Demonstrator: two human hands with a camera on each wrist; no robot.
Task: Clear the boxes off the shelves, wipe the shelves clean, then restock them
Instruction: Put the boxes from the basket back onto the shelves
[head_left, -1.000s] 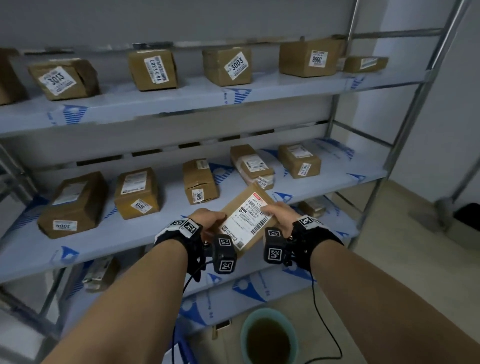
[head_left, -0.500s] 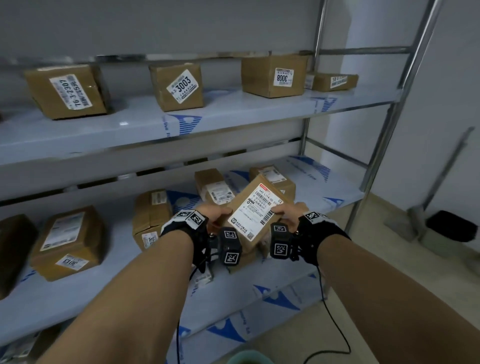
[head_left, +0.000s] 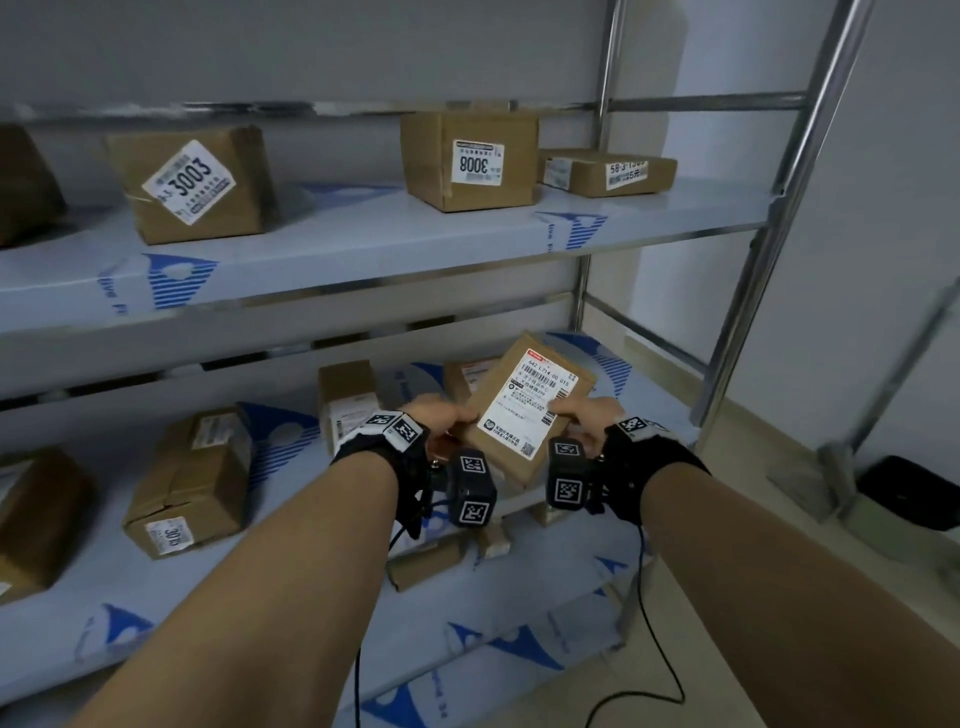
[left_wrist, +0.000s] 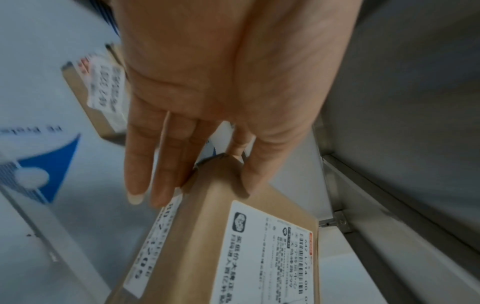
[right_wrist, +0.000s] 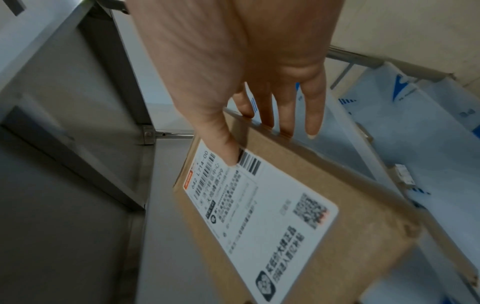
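Upper shelf (head_left: 363, 244): box labelled 3003 (head_left: 189, 182) at left, box labelled 3008 (head_left: 470, 161) right of it, flat box (head_left: 608, 174) at far right. Middle shelf (head_left: 130, 613): box labelled 3016 (head_left: 192, 480) at left, upright box (head_left: 348, 397) toward centre. Left hand (head_left: 441, 418): thumb on top face, fingers (left_wrist: 161, 164) straight beneath, pinching left corner of flat labelled box (head_left: 524, 405). Box held tilted above right part of middle shelf, label up. Right hand (head_left: 589, 415): thumb on label, fingers (right_wrist: 285, 109) under right edge, pinching it.
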